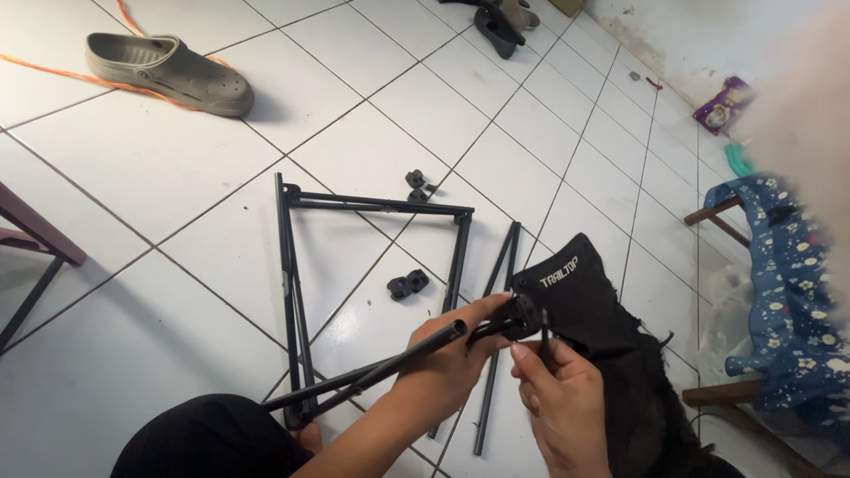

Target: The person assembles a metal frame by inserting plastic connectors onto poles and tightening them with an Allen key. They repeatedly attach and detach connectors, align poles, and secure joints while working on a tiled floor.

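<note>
Gripping a black folding frame of metal tubes [372,265] low over the tiled floor [159,168]; left hand [447,363] is wrapped shut around two tube ends and a black plastic hub joint [518,317]. Right hand [562,398] pinches a thin dark pin or tool [544,335] just beside the hub, fingers closed on it.

Risks, as I judge them: pin could slip off the hub and jab the left fingers, since they sit right at the joint; loose tubes [500,283] may swing or pinch skin; two small black connectors [407,285] [416,184] on the floor could roll off or get kicked.

Black fabric carry bag [602,319] lies touching the right hand, white lettering near its top edge. Purple foil packet [722,104] by the far wall. Grey clog [168,73] top left, over an orange cord [53,69].
</note>
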